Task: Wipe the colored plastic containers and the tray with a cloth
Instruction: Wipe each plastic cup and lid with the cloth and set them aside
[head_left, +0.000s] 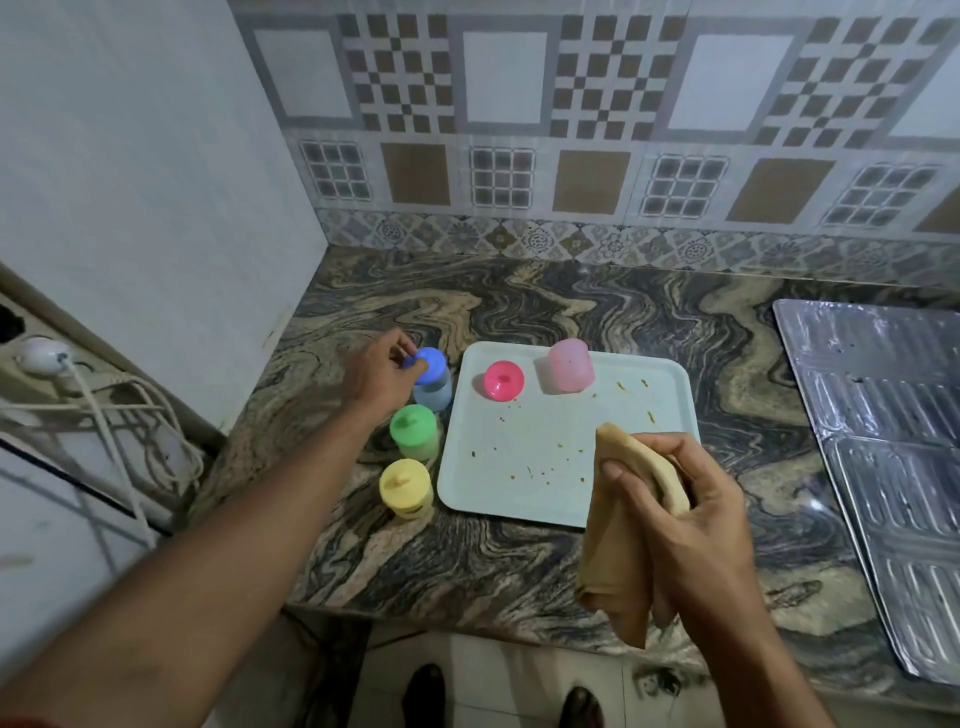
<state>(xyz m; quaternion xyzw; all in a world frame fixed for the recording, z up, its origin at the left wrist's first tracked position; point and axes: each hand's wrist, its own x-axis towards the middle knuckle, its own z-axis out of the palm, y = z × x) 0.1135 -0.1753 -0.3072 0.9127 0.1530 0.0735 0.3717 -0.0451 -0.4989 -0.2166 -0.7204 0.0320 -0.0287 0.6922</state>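
A pale tray (519, 483) with crumbs and smears lies on the marble counter. On it stand a pink container (570, 372), upside down, and its pink lid (503, 380). Left of the tray stand three lidded containers in a row: blue (434, 382), green (414, 431), yellow (406, 489). My left hand (382, 371) reaches to the blue container, its fingers pinching the blue lid. My right hand (691, 525) is raised over the tray's near right corner and grips a folded tan cloth (618, 540).
A ribbed metal sheet (893, 447) covers the counter at the right. A white wall stands close at the left, with a plug and tangled cables (104, 410) below it. The tiled backsplash runs behind. The counter's front edge is near, with feet on the floor beneath.
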